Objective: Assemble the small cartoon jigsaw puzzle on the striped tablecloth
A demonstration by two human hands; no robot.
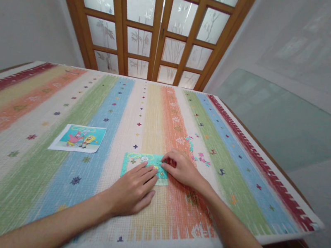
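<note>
A small, partly assembled jigsaw puzzle [139,161] in teal colours lies on the striped table cover [51,173] near the front middle. My left hand [133,190] lies flat on the puzzle's lower edge, fingers stretched out and together. My right hand [179,168] rests at the puzzle's right edge, its fingers curled and pressed down on a piece there. Several loose puzzle pieces [199,156] are scattered just beyond my right hand. A printed cartoon reference picture [80,138] lies flat to the left of the puzzle.
The table's front edge [165,245] runs close to my forearms, and its right edge [270,174] drops off to the floor. Wooden-framed frosted glass doors [158,26] stand behind the table. A glass pane [279,121] leans against the right wall.
</note>
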